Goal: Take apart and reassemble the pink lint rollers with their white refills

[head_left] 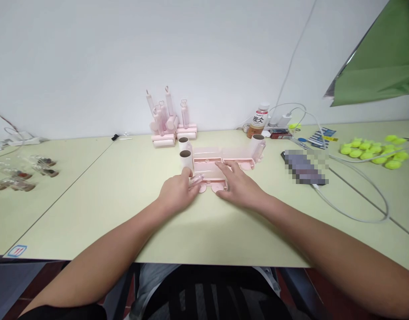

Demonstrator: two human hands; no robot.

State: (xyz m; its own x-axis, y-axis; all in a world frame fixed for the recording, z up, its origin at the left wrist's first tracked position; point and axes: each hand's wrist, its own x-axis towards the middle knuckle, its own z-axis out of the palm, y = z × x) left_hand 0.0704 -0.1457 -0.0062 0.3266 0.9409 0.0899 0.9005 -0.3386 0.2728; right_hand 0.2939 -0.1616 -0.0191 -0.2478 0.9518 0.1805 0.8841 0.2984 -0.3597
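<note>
My left hand (178,192) is closed around a small clear pinkish tube (196,179), pinched between thumb and fingers. Just to its right is a pink case (209,171) with a clear lid raised and two round pink discs (218,188) at its front. My right hand (241,186) spans that case's right end, fingers over the top and thumb at the front. A second pink case (247,165) sits behind my right hand. White rolls with brown cores (186,159) stand behind my left hand, and another white roll (258,143) stands at the back right beside a clear pink piece.
Pink cases and handled tubes (163,126) are grouped by the wall. A bottle (258,121), cables and a phone (302,168) lie right, with several yellow-green pieces (374,149) beyond. Plastic-wrapped items (21,175) are at far left. The table's front edge is near my body.
</note>
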